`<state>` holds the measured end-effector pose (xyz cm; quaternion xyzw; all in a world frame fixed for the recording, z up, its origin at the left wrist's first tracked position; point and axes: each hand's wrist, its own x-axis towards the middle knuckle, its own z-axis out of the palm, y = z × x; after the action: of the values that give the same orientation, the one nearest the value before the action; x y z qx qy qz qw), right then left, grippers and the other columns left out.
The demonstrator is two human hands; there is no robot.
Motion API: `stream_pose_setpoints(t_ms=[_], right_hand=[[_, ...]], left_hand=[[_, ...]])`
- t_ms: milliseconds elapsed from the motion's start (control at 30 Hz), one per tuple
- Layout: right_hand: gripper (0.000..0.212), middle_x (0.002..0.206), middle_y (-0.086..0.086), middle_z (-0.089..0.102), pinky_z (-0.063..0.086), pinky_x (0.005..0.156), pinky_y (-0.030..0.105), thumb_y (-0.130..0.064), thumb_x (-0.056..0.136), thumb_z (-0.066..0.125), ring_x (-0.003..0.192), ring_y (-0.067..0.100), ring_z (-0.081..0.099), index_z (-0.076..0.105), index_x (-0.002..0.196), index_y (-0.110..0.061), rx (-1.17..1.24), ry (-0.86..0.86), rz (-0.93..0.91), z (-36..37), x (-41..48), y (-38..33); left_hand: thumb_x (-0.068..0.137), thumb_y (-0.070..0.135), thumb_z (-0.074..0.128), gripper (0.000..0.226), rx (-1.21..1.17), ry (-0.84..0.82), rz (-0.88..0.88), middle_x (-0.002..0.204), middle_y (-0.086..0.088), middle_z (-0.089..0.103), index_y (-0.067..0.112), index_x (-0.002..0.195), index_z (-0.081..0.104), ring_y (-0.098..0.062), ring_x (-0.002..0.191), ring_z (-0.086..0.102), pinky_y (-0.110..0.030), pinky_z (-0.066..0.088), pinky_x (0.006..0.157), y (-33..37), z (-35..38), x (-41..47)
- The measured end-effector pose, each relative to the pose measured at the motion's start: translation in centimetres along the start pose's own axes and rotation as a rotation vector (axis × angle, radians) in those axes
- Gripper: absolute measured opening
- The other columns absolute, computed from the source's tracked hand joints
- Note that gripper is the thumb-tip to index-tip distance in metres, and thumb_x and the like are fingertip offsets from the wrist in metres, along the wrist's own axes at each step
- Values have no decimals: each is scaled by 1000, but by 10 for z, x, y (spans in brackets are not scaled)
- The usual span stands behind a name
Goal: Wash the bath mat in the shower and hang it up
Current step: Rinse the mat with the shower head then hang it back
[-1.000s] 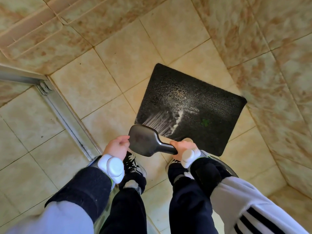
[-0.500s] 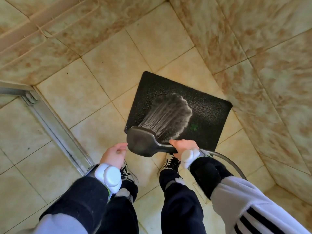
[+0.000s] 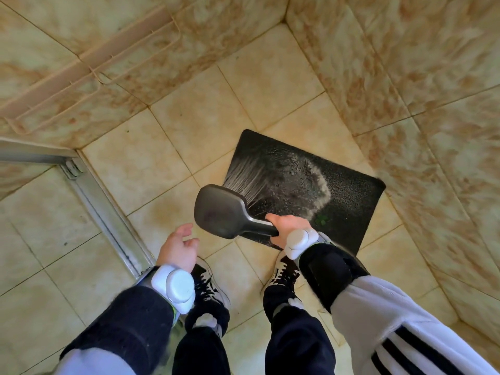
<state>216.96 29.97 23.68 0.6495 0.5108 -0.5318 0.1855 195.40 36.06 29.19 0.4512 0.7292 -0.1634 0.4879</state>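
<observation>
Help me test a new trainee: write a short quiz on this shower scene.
1. Multiple choice: which hand grips the shower head? A) left B) right C) both
2. True or false: the bath mat already hangs on the wall.
3. Fill in: the spray lands on the ____.
Key: 1 B, the right hand; the left hand holds nothing. 2 False: it lies flat on the floor tiles. 3 mat.
</observation>
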Motion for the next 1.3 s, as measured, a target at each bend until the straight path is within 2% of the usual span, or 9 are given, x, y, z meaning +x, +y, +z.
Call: stream_pose_setpoints(t_ms=[200,433,600,700,767,867,1000,1167,1300], right_hand=[[34,110,5,65,48,80,36,-20,90,56,103,29,62,47,123,-23,112,27,128,-14,-7,37],[40,120,5,62,47,83,33,-25,92,56,108,28,61,46,130,-23,162,89,228,-13,-27,88],[42,119,6,63,49,83,35,-27,90,58,106,29,63,44,130,-23,186,77,293,-9,-40,115],[45,120,7,63,48,82,34,-27,89,58,107,29,62,44,132,-23,190,89,306,-6,-45,124],[45,119,7,63,48,83,34,-27,89,59,106,29,62,45,131,-23,213,76,311,-7,-48,128],[39,115,7,64,50,86,36,-23,89,58,103,29,63,48,126,-22,270,56,274,-8,-54,132],[36,112,3,63,48,84,35,-21,88,58,100,25,62,51,123,-23,285,33,190,-11,-56,130],[31,104,2,64,50,86,37,-20,87,58,96,24,62,54,117,-22,299,72,128,-13,-57,127],[24,92,-4,57,50,83,37,-23,87,59,93,24,62,54,111,-25,317,101,132,-12,-60,134]], left_hand=[[96,11,43,38,-19,-78,-28,133,-2,53,19,133,48,-28,117,53,-42,43,105,9,15,2],[93,10,46,30,26,-149,-4,116,-4,60,24,117,56,-34,104,61,-44,50,95,29,44,-2],[94,5,43,25,31,-194,28,109,-10,64,22,102,59,-31,106,61,-42,49,96,40,70,-4],[96,2,38,29,-22,-278,5,100,-12,61,6,115,59,-26,88,60,-29,47,73,48,81,-9],[97,1,37,29,-44,-291,13,101,-12,60,5,117,58,-23,86,58,-23,43,66,55,87,-14],[97,4,38,32,-34,-286,43,107,-11,61,8,122,56,-24,92,58,-26,48,71,68,91,-16],[93,10,47,45,49,-232,124,132,-5,52,19,137,44,-28,112,55,-42,47,100,84,92,-15],[92,9,49,60,-11,-202,150,148,-3,36,19,147,27,-25,126,47,-44,40,107,101,95,-17],[93,8,48,60,-81,-188,168,146,0,39,22,147,26,-22,114,51,-42,43,105,107,99,-15]])
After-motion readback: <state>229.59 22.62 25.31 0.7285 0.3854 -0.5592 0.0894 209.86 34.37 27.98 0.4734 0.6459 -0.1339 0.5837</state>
